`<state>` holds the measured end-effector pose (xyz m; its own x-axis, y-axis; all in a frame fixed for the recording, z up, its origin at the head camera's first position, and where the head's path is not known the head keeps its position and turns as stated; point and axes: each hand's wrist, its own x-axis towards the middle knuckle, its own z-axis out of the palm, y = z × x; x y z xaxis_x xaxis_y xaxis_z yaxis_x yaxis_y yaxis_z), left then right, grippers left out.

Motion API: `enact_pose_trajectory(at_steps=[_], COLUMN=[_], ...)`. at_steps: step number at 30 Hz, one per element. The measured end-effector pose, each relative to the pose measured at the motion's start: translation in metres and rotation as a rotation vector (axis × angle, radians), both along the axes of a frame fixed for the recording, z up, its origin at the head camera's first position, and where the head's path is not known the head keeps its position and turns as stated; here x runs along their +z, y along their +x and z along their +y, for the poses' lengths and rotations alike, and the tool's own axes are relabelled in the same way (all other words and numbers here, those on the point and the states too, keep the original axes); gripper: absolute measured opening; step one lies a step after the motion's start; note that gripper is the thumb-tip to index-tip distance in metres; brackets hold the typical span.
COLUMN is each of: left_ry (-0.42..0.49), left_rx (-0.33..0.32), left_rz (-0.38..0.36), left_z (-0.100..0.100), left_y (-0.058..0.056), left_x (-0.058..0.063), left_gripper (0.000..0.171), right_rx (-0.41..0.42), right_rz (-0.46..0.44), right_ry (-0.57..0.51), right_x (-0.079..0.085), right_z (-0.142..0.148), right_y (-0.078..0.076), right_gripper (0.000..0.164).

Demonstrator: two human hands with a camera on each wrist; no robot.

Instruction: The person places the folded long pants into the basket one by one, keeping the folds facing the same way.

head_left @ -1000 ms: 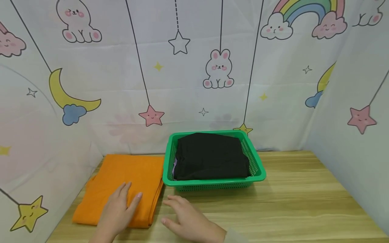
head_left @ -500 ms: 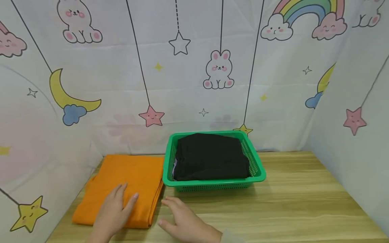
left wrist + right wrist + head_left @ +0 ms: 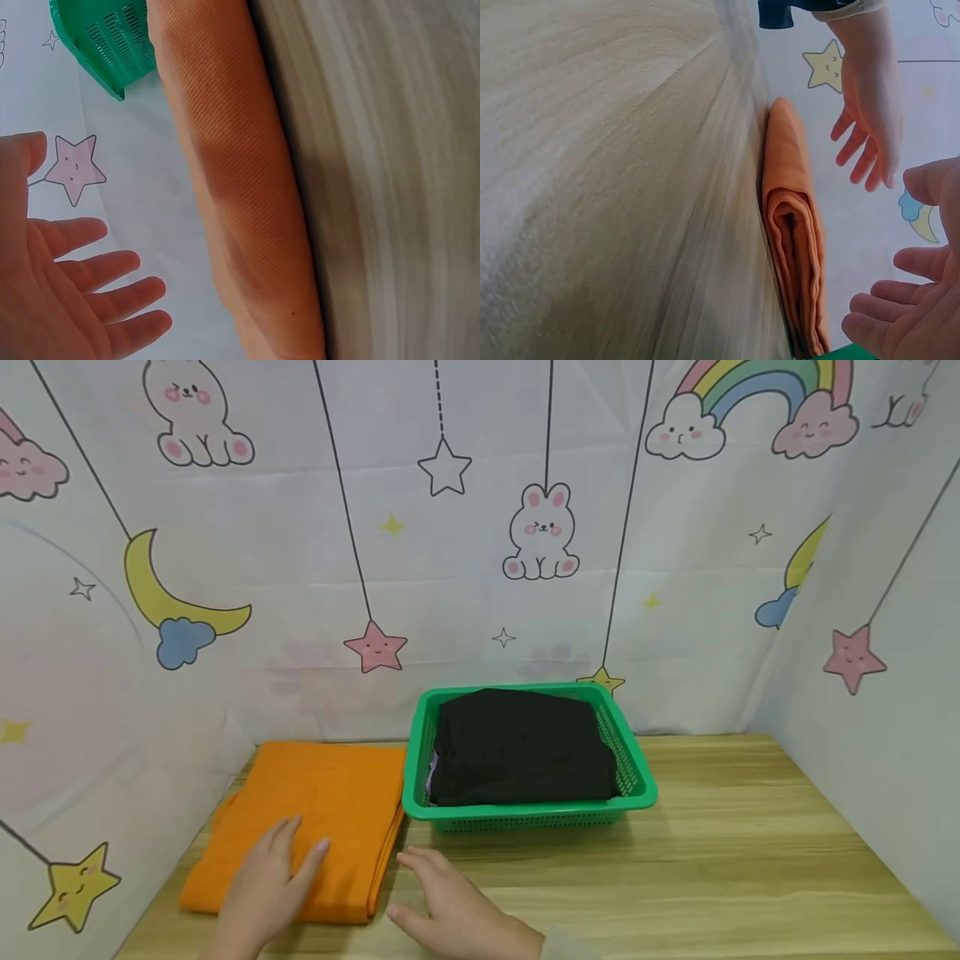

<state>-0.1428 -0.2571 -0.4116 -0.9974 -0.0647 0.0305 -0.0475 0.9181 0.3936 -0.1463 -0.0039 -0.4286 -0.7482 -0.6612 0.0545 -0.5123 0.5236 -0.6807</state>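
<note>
A folded orange cloth (image 3: pixel 337 802) lies on the table at the left, its layered fold showing in the right wrist view (image 3: pixel 799 247). Above its near part hovers my left hand (image 3: pixel 264 887), fingers spread and apart from the cloth, as the left wrist view shows. My right hand (image 3: pixel 457 906) is held in the air just right of the cloth, its fingers loosely extended and holding nothing. Behind the hands stands a green plastic basket (image 3: pixel 525 812) with a folded black cloth (image 3: pixel 525 747) in it. A bit of purple fabric (image 3: pixel 432 770) peeks out at the basket's left inside.
The wood-grain table (image 3: pixel 735 860) extends to the right of the basket. A white printed curtain (image 3: pixel 450 568) encloses the back and both sides. The basket's left side stands right beside the orange cloth's far right corner.
My left hand has drifted left and slightly down over the orange cloth. The right hand has shifted a little to the left. Cloth and basket stay put.
</note>
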Motion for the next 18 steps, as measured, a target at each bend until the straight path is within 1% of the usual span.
enact_pose_trajectory(at_steps=[5, 8, 12, 18], left_ry=[0.003, 0.004, -0.007, -0.023], left_rx=[0.005, 0.009, 0.02, 0.036], left_rz=[-0.005, -0.011, -0.013, -0.007], left_z=[-0.0015, -0.0034, -0.0059, -0.0091], left_y=[0.001, 0.0003, -0.0008, -0.0009], left_x=[0.0006, 0.0003, -0.0002, -0.0009], left_gripper=[0.085, 0.085, 0.086, 0.086], right_rx=[0.001, 0.003, 0.009, 0.002], right_rz=[0.017, 0.01, -0.015, -0.085], right_ry=[0.001, -0.003, -0.016, -0.037], right_x=[-0.0025, -0.0033, -0.0039, -0.0058], right_z=[-0.0004, -0.0005, -0.0008, -0.0022], right_y=[-0.0005, -0.0008, -0.0012, -0.0016], right_gripper=[0.06, 0.06, 0.06, 0.062])
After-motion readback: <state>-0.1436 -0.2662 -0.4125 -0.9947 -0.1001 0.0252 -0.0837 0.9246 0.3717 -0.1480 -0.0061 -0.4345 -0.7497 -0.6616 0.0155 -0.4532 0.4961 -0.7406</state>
